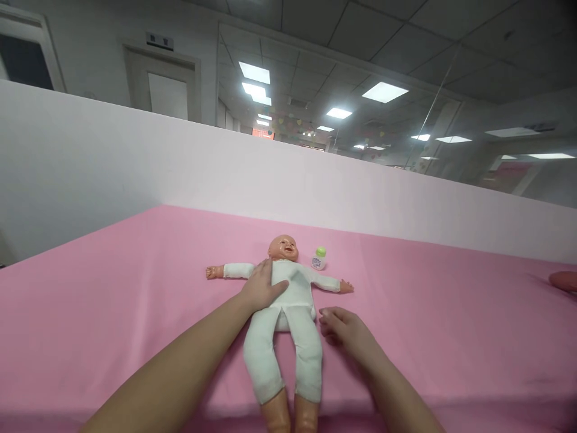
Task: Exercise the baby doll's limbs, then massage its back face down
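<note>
A wide pink sheet (428, 325) lies before a white panel (135, 156). On the sheet, a doll (298, 294) with white cloth body lies on its back, arms spread. The left hand (262, 286) rests open on its chest. The right hand (343, 328), with bent fingers, is just beside its hip; I cannot tell whether it holds something. Near the doll's head is a small bottle (318, 260) with green cap.

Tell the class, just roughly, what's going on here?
A person has their left hand resting on the chest of a doll in white, which lies face up on a pink cover, arms spread. The right hand is beside the doll's hip, fingers curled. A small green-capped bottle sits near its head, untouched.
</note>
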Demonstrator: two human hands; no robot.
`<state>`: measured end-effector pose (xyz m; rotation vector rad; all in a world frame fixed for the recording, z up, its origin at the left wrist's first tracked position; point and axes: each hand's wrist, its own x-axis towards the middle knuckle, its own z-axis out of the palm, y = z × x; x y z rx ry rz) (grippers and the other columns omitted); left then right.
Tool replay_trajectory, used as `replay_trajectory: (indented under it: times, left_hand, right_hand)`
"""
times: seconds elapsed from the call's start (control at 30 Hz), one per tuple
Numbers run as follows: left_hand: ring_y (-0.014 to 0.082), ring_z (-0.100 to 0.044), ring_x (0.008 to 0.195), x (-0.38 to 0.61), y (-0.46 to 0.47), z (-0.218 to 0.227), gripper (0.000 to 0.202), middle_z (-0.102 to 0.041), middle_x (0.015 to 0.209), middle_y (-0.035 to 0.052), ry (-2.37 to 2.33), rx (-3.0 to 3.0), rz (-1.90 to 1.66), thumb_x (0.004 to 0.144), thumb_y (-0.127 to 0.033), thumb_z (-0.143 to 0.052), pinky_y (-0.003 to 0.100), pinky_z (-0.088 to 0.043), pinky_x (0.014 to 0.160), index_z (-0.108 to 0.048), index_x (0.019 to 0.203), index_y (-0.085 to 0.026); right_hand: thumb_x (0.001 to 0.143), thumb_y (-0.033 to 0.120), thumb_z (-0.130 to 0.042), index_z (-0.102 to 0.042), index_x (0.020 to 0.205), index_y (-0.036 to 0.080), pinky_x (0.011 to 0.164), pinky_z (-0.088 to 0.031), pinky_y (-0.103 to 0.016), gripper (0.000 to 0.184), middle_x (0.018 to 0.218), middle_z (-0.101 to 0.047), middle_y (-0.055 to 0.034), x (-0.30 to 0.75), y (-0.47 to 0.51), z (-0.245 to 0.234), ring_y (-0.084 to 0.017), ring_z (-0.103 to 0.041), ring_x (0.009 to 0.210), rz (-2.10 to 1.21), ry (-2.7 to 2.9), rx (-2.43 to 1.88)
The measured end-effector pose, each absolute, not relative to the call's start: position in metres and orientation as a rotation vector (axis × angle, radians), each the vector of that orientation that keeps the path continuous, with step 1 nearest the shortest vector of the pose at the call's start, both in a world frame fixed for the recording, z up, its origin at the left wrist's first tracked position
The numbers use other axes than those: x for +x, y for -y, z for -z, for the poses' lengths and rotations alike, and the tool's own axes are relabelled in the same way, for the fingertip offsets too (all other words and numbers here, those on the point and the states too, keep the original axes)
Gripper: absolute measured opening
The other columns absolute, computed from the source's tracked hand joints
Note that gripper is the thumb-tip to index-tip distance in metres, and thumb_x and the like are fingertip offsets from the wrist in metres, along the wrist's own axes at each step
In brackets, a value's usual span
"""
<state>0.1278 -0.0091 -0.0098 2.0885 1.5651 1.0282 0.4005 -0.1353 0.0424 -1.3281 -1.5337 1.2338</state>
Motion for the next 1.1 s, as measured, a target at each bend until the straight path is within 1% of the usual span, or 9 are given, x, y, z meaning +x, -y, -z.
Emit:
replay_trajectory:
  times: [0.1, 0.23, 0.33, 0.47, 0.6, 0.8, 0.97, 1.03, 1.1]
  left_hand:
    - [0.0412, -0.035, 0.15, 0.129, 0.008, 0.011, 0.097, -0.039, 0.16, 0.025, -1.578, 2.034, -1.095, 0.087, -0.07, -0.059, 0.053, -0.03, 0.121, -0.036, 0.157, -0.008]
    - [0.0412, -0.04, 0.147, 0.13, 0.01, 0.006, 0.088, -0.048, 0.153, 0.0243, -1.57, 1.947, -1.153, 0.085, -0.067, -0.062, 0.051, -0.033, 0.119, -0.043, 0.151, -0.011]
    - [0.042, -0.042, 0.145, 0.13, 0.013, -0.002, 0.08, -0.052, 0.15, 0.0231, -1.531, 1.88, -1.182, 0.085, -0.062, -0.065, 0.052, -0.036, 0.117, -0.049, 0.145, -0.012]
    - [0.0418, -0.048, 0.14, 0.128, 0.019, -0.014, 0.065, -0.057, 0.144, 0.0205, -1.45, 1.766, -1.253, 0.085, -0.054, -0.068, 0.052, -0.039, 0.114, -0.058, 0.136, -0.015]
    - [0.0414, -0.054, 0.133, 0.126, 0.022, -0.019, 0.061, -0.062, 0.138, 0.0189, -1.403, 1.616, -1.318, 0.083, -0.05, -0.072, 0.052, -0.042, 0.111, -0.06, 0.133, -0.016]
    - [0.0374, -0.06, 0.126, 0.125, 0.02, -0.017, 0.059, -0.065, 0.135, 0.0162, -1.275, 1.479, -1.35, 0.086, -0.053, -0.071, 0.047, -0.046, 0.106, -0.061, 0.133, -0.019]
    - [0.035, -0.049, 0.141, 0.123, 0.017, -0.016, 0.071, -0.052, 0.153, 0.0171, -1.306, 1.291, -1.463, 0.088, -0.062, -0.064, 0.046, -0.037, 0.116, -0.054, 0.142, -0.018]
    - [0.0349, -0.048, 0.14, 0.121, 0.016, -0.018, 0.068, -0.053, 0.152, 0.0164, -1.322, 1.203, -1.51, 0.088, -0.065, -0.062, 0.046, -0.036, 0.116, -0.058, 0.137, -0.018]
    - [0.0352, -0.055, 0.132, 0.12, 0.017, -0.022, 0.061, -0.063, 0.139, 0.0151, -1.277, 1.152, -1.555, 0.089, -0.066, -0.059, 0.046, -0.04, 0.113, -0.065, 0.125, -0.018]
  right_hand:
    - [0.092, 0.06, -0.064, -0.07, 0.097, 0.016, 0.069, -0.051, -0.028, 0.044, 0.083, -0.07, -0.0057, 0.387, 0.104, -0.049, -0.017, -0.062, 0.072, -1.473, 1.404, -1.246]
    - [0.092, 0.053, -0.065, -0.069, 0.114, 0.017, 0.079, -0.06, -0.035, 0.042, 0.104, -0.075, -0.0112, 0.363, 0.066, -0.048, -0.023, -0.071, 0.091, -1.603, 1.108, -1.202]
    - [0.093, 0.049, -0.065, -0.067, 0.117, 0.015, 0.087, -0.061, -0.036, 0.041, 0.115, -0.074, -0.0134, 0.35, 0.04, -0.046, -0.025, -0.072, 0.103, -1.684, 0.963, -1.183]
    - [0.09, 0.045, -0.072, -0.062, 0.126, 0.013, 0.095, -0.06, -0.041, 0.049, 0.125, -0.071, -0.0157, 0.338, 0.021, -0.047, -0.027, -0.071, 0.113, -1.799, 1.044, -1.144]
    - [0.086, 0.044, -0.079, -0.055, 0.134, 0.02, 0.091, -0.062, -0.043, 0.06, 0.129, -0.069, -0.0141, 0.326, 0.023, -0.043, -0.028, -0.071, 0.111, -1.636, 1.131, -1.058]
    - [0.082, 0.044, -0.083, -0.056, 0.129, 0.021, 0.093, -0.061, -0.044, 0.059, 0.13, -0.068, -0.0143, 0.322, 0.034, -0.038, -0.03, -0.071, 0.11, -1.51, 1.237, -0.993]
    - [0.081, 0.046, -0.082, -0.061, 0.128, 0.023, 0.101, -0.056, -0.044, 0.057, 0.127, -0.07, -0.0117, 0.322, 0.044, -0.053, -0.031, -0.066, 0.119, -1.224, 1.447, -1.034]
    - [0.082, 0.047, -0.081, -0.06, 0.133, 0.023, 0.104, -0.054, -0.045, 0.061, 0.128, -0.069, -0.0105, 0.318, 0.05, -0.059, -0.031, -0.065, 0.121, -1.186, 1.506, -1.017]
    - [0.082, 0.046, -0.081, -0.055, 0.141, 0.024, 0.107, -0.052, -0.045, 0.068, 0.134, -0.067, -0.0103, 0.315, 0.057, -0.064, -0.03, -0.063, 0.125, -1.222, 1.513, -0.954]
